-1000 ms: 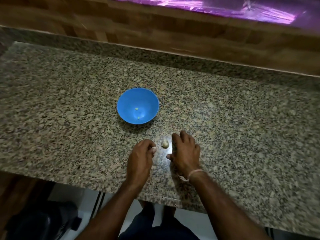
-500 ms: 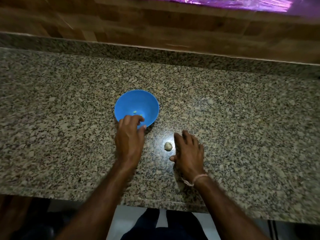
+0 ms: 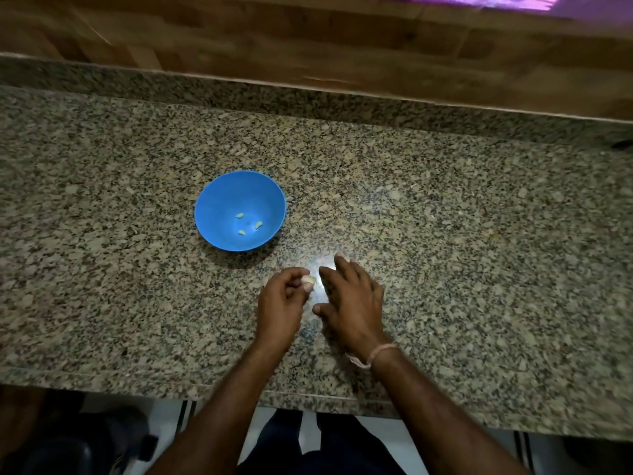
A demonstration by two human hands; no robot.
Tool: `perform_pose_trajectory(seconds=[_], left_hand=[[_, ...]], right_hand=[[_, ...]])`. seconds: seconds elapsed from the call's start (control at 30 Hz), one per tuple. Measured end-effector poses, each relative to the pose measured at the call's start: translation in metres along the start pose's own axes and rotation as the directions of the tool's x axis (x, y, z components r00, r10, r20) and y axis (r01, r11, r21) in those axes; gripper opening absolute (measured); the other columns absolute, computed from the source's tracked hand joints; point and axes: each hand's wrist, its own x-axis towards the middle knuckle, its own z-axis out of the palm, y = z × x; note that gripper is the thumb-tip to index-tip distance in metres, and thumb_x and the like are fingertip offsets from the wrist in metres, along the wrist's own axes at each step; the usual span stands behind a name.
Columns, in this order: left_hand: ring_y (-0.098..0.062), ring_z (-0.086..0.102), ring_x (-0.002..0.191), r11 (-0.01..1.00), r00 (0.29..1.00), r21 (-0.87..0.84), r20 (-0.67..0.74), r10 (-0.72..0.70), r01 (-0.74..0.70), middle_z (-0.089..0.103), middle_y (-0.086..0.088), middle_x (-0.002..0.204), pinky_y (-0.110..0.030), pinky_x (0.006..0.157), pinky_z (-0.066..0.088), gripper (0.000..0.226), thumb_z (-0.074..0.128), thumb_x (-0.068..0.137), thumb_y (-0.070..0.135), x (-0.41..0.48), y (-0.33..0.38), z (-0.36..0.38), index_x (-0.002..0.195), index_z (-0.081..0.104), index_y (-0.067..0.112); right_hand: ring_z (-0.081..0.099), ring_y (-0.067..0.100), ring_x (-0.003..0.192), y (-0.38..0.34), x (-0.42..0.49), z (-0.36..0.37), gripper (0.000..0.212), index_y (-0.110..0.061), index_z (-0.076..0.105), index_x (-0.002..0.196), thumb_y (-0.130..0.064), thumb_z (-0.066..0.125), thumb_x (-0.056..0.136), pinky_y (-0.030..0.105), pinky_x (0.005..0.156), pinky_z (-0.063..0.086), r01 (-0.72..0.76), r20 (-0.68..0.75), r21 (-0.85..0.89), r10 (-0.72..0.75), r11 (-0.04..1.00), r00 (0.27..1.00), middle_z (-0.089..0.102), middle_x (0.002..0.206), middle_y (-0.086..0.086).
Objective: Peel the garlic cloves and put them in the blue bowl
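Two risks attend this grip. Left hand (image 3: 281,303), fingers curled, pinches a small pale garlic piece (image 3: 308,282) at the fingertips only. So slight a hold could let the piece slip, drop and roll across the polished counter (image 3: 479,269), perhaps toward the near edge at six o'clock. Second, a clove carried over with skin clinging to it would foul the peeled ones in the bowl. Whether this piece is one clove or several, peeled or not, cannot be told. Right hand (image 3: 352,303), at three o'clock of the garlic and just beside it, is flat and spread, holding nothing; a thin band (image 3: 382,351) circles its wrist. Blue bowl (image 3: 219,197) stands upright at eleven o'clock from the left hand, near but apart, with three peeled cloves (image 3: 241,232) on its floor.
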Motion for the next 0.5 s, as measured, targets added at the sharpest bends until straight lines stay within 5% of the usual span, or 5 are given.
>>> perform_pose_trajectory(seconds=[0.07, 0.13, 0.2, 0.33, 0.5], left_hand=[[-0.014, 0.068, 0.09, 0.89, 0.963, -0.367, 0.122, -0.241, 0.27, 0.074, -0.003, 0.103, -0.025, 0.074, 0.053, 0.021, 0.06, 0.104, 0.013, -0.007, 0.006, 0.0, 0.122, 0.07, 0.019], [-0.012, 0.065, 0.084, 0.723, 0.927, -0.58, 0.233, -0.294, 0.375, 0.073, -0.006, 0.097, -0.024, 0.07, 0.052, 0.027, 0.053, 0.106, 0.01, -0.016, 0.01, 0.001, 0.129, 0.066, 0.016], [-0.011, 0.068, 0.088, 0.642, 0.923, -0.664, 0.28, -0.263, 0.384, 0.075, -0.009, 0.105, -0.022, 0.07, 0.055, 0.032, 0.051, 0.106, 0.008, -0.025, 0.014, 0.002, 0.135, 0.062, 0.014], [-0.019, 0.067, 0.117, 0.657, 0.938, -0.67, 0.283, -0.203, 0.344, 0.07, -0.01, 0.133, -0.025, 0.087, 0.059, 0.038, 0.053, 0.104, 0.005, -0.037, 0.017, 0.003, 0.14, 0.059, 0.014], [-0.019, 0.067, 0.12, 0.635, 0.955, -0.714, 0.244, -0.17, 0.295, 0.07, -0.014, 0.133, -0.025, 0.099, 0.054, 0.048, 0.061, 0.092, 0.012, -0.052, 0.025, 0.008, 0.14, 0.059, 0.008]], right_hand=[[0.047, 0.019, 0.144, 0.007, -0.004, -0.007, 0.054, -0.027, 0.062, 0.142, -0.02, 0.08, 0.092, 0.044, 0.114, 0.047, -0.035, -0.001, 0.436, 0.04, 0.899, 0.999, 0.055, 0.153, -0.001], [0.065, 0.017, 0.125, 0.006, -0.011, -0.016, 0.04, -0.019, 0.071, 0.13, -0.007, 0.077, 0.093, 0.028, 0.091, 0.061, -0.107, 0.054, 0.755, 0.101, 0.647, 0.993, 0.071, 0.131, 0.0], [0.071, 0.016, 0.113, 0.004, -0.017, -0.022, 0.03, -0.015, 0.075, 0.122, -0.008, 0.077, 0.093, 0.03, 0.09, 0.062, -0.084, 0.039, 0.812, 0.09, 0.578, 0.995, 0.076, 0.119, -0.002], [0.073, 0.018, 0.099, -0.003, -0.025, -0.027, 0.021, -0.016, 0.076, 0.112, -0.01, 0.079, 0.091, 0.036, 0.088, 0.063, -0.029, -0.006, 0.844, 0.063, 0.536, 0.998, 0.077, 0.109, -0.001], [0.073, 0.015, 0.091, -0.005, -0.027, -0.039, 0.019, -0.016, 0.076, 0.103, -0.005, 0.08, 0.089, 0.027, 0.079, 0.061, 0.026, -0.04, 0.831, 0.012, 0.556, 0.999, 0.077, 0.102, -0.003]])
